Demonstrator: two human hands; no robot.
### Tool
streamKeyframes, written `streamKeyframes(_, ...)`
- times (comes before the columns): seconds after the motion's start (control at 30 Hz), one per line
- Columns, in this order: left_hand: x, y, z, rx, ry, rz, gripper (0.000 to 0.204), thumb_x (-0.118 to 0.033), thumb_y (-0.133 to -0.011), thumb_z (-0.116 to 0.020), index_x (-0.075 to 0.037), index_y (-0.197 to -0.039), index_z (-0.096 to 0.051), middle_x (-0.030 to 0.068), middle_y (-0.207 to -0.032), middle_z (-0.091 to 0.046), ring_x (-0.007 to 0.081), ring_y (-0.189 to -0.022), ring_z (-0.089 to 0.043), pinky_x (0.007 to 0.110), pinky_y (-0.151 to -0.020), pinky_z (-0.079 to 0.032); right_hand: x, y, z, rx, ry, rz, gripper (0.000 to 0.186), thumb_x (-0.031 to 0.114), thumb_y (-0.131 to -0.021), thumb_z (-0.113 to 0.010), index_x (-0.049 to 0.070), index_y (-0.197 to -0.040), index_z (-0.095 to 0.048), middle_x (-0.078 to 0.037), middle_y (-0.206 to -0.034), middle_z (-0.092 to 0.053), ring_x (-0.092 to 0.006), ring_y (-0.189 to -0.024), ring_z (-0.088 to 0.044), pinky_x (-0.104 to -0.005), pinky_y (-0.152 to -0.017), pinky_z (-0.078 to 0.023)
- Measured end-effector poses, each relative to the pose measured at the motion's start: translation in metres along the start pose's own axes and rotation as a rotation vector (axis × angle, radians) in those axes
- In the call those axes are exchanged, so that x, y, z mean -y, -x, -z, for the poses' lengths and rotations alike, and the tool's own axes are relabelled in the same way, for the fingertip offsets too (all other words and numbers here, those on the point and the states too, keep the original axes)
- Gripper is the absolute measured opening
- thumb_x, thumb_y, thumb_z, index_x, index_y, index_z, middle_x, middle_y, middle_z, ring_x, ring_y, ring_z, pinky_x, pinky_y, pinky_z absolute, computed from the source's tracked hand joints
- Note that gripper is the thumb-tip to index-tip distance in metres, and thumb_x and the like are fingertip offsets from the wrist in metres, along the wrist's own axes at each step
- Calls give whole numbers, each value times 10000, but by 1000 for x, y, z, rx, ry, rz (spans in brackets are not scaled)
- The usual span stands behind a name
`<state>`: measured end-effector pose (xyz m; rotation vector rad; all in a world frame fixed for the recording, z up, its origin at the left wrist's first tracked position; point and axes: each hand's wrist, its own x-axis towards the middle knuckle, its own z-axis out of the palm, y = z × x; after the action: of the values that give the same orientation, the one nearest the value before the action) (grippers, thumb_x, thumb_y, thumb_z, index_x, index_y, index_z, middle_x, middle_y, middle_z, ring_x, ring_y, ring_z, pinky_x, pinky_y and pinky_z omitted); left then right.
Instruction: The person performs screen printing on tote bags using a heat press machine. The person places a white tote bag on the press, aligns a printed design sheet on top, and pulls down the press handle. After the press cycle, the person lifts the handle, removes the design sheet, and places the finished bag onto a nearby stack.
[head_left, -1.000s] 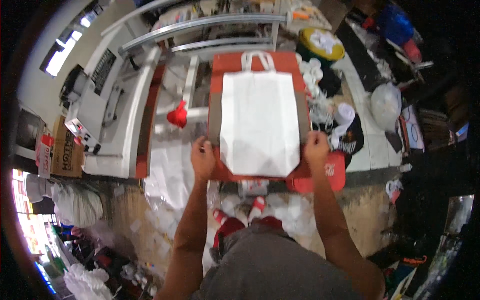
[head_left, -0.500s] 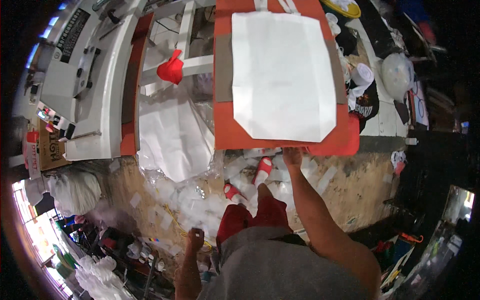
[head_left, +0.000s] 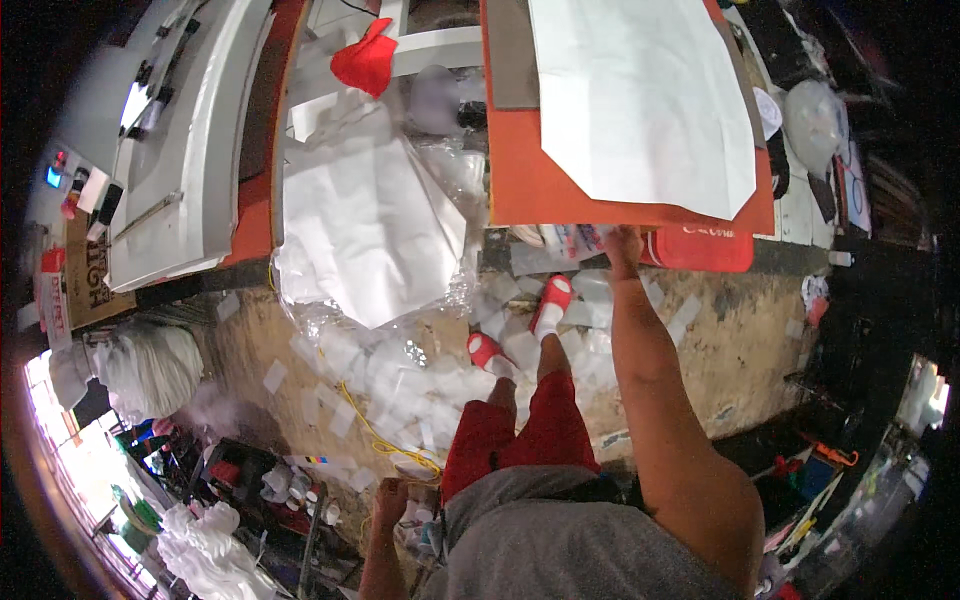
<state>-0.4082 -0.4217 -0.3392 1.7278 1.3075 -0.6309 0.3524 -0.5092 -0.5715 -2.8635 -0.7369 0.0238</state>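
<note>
A white bag point(head_left: 645, 120) with cut lower corners lies flat on an orange board point(head_left: 520, 190), over a grey-brown pad. My right hand point(head_left: 625, 250) is at the board's front edge, beside a white plastic packet point(head_left: 575, 240) beneath it. The fingers of that hand are partly hidden under the edge, so their grip does not show. At my left side hangs my left hand point(head_left: 389, 496), its fingers curled closed with nothing visible in them. Left of the board, a pile of white bags point(head_left: 370, 220) rests on clear plastic wrap.
A grey machine point(head_left: 190, 180) with an orange-edged board stands at the left. Red cloth point(head_left: 365, 58) hangs on the white frame. A red stool point(head_left: 700, 248) is under the board's right side. White scraps and a yellow cord point(head_left: 360, 425) lie across the floor around my feet.
The view has shifted, so the board and white bag sit higher and further right. My right arm reaches further forward, by the packet under the board. The left hand stays low, closed.
</note>
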Motion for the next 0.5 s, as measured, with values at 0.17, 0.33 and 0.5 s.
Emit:
streamKeyframes(0.17,7,-13,0,-168,397,146,271,-272,-911,-667,-28,-1030,-665,158,-939,-716,268,-888,-705,394,-767,-554,1,10,20,-174,-367,-79,201,258,-826,-688,67,-889,-695,-104,-883,-714,-300,-872,-689,-417,-755,-554)
streamKeyframes(0.33,-11,-2,-1,-179,358,133,267,-258,-908,-660,-17,-1023,-669,148,-913,-720,269,-865,-706,398,-768,-554,25,8,38,342,-1364,-719,164,191,-847,-623,39,-783,-621,-114,-727,-640,-224,-601,-634,-379,-500,-468)
streamKeyframes(0.5,-36,-17,8,-163,238,-1,262,-249,-900,-657,-11,-1011,-669,151,-880,-722,273,-828,-705,402,-770,-554,-56,10,33,537,-715,-456,251,200,-873,-560,84,-650,-570,-84,-552,-522,-204,-476,-550,-351,-403,-405)
